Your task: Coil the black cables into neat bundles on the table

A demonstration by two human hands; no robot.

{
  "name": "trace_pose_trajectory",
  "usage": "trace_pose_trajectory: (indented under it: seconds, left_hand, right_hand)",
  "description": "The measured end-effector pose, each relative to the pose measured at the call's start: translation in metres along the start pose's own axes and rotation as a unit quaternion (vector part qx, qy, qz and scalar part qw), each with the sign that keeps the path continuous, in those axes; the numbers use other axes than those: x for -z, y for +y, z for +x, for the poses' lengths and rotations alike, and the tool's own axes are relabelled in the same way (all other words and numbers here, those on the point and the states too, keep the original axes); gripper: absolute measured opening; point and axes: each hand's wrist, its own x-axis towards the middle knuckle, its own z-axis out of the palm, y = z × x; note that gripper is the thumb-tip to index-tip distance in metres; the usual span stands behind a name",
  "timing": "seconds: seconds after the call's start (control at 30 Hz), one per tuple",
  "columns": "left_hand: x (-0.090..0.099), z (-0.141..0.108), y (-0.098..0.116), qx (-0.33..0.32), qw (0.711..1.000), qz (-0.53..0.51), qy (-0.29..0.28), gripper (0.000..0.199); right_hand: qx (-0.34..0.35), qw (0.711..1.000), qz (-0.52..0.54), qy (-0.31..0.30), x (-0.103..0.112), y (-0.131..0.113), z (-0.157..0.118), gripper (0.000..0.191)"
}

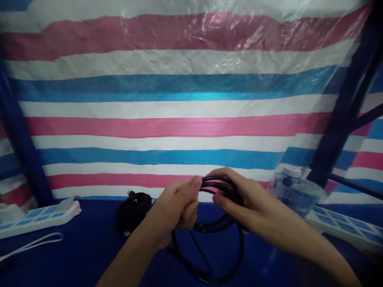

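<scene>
As the black cable (211, 227) hangs in loose loops above the blue tabletop (98, 243), in the middle of my view and towards the bottom, I have both hands on it, near each other but apart. Left hand (182, 203): fist curled tight, thumb pressed on top, clamped on the strands! Right hand (239, 195): fingers arched over the upper loops, thumb underneath, gripping the bundle, and a short run of cable bridges the two! Below them, the biggest loop drops almost to the bottom edge. Just past my left wrist sits a second black coil (136, 209), bundled on the table. Farther left, I spot a white power strip (38, 218) with a small red light glowing, a thin white cord (42, 241) lying in front of it. Over on the right, behind my forearm, stand clear containers (305, 197), with another power strip (347, 227) beside them. Behind everything, a striped sheet (179, 127) spans between blue posts (344, 99)!
</scene>
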Motion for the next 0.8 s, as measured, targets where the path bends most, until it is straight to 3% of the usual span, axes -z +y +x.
trace_pose_trajectory:
  seconds: [0.13,0.23,0.33,0.43,0.53,0.63,0.73,0.8]
  left_hand:
    - [0.003,0.002,-0.002,0.028,0.999,0.019,0.012,0.051]
    - [0.005,0.000,0.000,0.049,0.993,0.100,-0.035,0.043]
    - [0.003,-0.004,0.006,0.080,0.969,0.218,-0.081,0.024]
    - [-0.005,-0.008,0.011,0.099,0.962,0.241,-0.087,0.011]
    - [-0.008,-0.009,0.013,0.066,0.968,0.240,-0.016,0.007]
    - [0.000,-0.004,0.012,-0.023,0.960,0.244,0.133,0.014]
    - [0.015,0.003,0.012,-0.126,0.940,0.150,0.281,0.025]
    - [0.021,0.005,0.013,-0.189,0.925,0.070,0.323,0.034]
  right_hand:
    - [0.025,0.988,-0.153,0.000,-0.008,0.002,0.000,0.013]
    - [0.049,0.977,-0.206,-0.012,-0.012,0.002,0.002,0.016]
    - [0.083,0.958,-0.275,-0.024,-0.016,0.001,0.003,0.019]
    - [0.113,0.926,-0.359,-0.022,-0.023,0.002,0.005,0.030]
    - [0.154,0.916,-0.370,0.019,-0.026,0.003,0.005,0.050]
    - [0.210,0.909,-0.330,0.147,-0.018,0.001,0.002,0.055]
    - [0.214,0.900,-0.249,0.285,-0.016,-0.010,-0.005,0.041]
    - [0.187,0.937,-0.151,0.253,-0.028,-0.019,-0.008,0.018]
